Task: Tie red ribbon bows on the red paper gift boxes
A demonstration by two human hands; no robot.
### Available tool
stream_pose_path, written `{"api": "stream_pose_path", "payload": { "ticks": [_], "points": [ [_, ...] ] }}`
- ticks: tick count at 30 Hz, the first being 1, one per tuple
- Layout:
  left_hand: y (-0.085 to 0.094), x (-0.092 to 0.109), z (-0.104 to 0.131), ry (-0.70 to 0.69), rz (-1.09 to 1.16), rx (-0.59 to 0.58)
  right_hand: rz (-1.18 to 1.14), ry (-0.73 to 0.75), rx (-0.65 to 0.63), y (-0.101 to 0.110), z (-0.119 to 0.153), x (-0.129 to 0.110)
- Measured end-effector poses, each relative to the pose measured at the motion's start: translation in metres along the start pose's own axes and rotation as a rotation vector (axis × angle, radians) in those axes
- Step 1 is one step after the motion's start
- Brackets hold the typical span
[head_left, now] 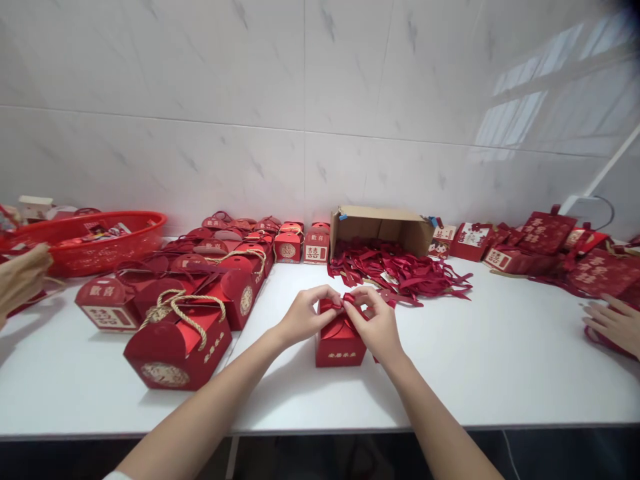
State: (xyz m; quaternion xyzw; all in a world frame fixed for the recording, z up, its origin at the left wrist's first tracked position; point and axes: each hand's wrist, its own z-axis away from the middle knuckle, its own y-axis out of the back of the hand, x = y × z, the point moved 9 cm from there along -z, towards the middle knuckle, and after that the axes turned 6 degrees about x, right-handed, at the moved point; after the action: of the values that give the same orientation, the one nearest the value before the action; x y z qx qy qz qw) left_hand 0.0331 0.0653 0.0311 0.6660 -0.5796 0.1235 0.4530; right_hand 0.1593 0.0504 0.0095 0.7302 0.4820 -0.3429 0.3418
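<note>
A small red gift box (341, 351) with gold characters on its front stands upright on the white table before me. Above its lid, my left hand (311, 313) pinches a dark red ribbon (347, 298) between thumb and forefinger. My right hand (373, 319) grips the same ribbon from the other side, fingertips close to those of the left. The fingers cover part of the ribbon, so I cannot tell whether it is knotted. Just behind lies a heap of loose red ribbons (400, 270), spilling from a cardboard box (383, 215) tipped on its side.
Several red gift boxes (177, 347), some with gold cord handles, stand in rows on the left. A red plastic basin (110, 250) is beyond them. Red bags and boxes (547, 233) crowd the right. Another person's hands (615, 323) (23, 277) reach in at both edges.
</note>
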Motion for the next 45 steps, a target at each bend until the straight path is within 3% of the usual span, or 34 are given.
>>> {"api": "stream_pose_path", "payload": {
  "ticks": [4,7,10,15,19,24,27,33,40,45],
  "points": [
    [0.001,0.004,0.001,-0.058,-0.062,0.006,0.130,0.128,-0.020,0.001,0.003,-0.010],
    [0.006,0.004,0.001,-0.065,-0.113,0.051,0.148,0.142,-0.061,-0.001,0.005,-0.011],
    [0.008,0.001,0.002,-0.038,-0.146,0.090,0.143,0.072,-0.100,-0.004,0.005,-0.004],
    [0.007,-0.003,0.002,-0.016,-0.109,0.112,0.071,-0.040,-0.061,-0.002,0.001,0.012],
    [0.004,-0.005,0.002,-0.005,-0.072,0.109,-0.047,-0.212,-0.146,-0.009,0.001,0.025],
    [-0.002,-0.011,0.000,0.049,0.045,0.098,-0.188,-0.253,-0.264,-0.019,0.006,0.024],
    [0.005,-0.018,0.000,0.104,0.142,0.146,-0.212,-0.260,-0.218,-0.016,0.006,0.025],
    [-0.002,-0.016,0.003,0.125,0.044,-0.025,-0.248,-0.233,-0.232,-0.013,0.008,0.016],
    [0.003,-0.017,0.002,0.127,-0.069,0.057,-0.106,-0.226,-0.305,-0.002,0.010,0.014],
    [0.000,-0.008,0.000,0.085,-0.059,-0.081,0.171,0.032,-0.257,0.017,0.003,-0.005]
  ]
}}
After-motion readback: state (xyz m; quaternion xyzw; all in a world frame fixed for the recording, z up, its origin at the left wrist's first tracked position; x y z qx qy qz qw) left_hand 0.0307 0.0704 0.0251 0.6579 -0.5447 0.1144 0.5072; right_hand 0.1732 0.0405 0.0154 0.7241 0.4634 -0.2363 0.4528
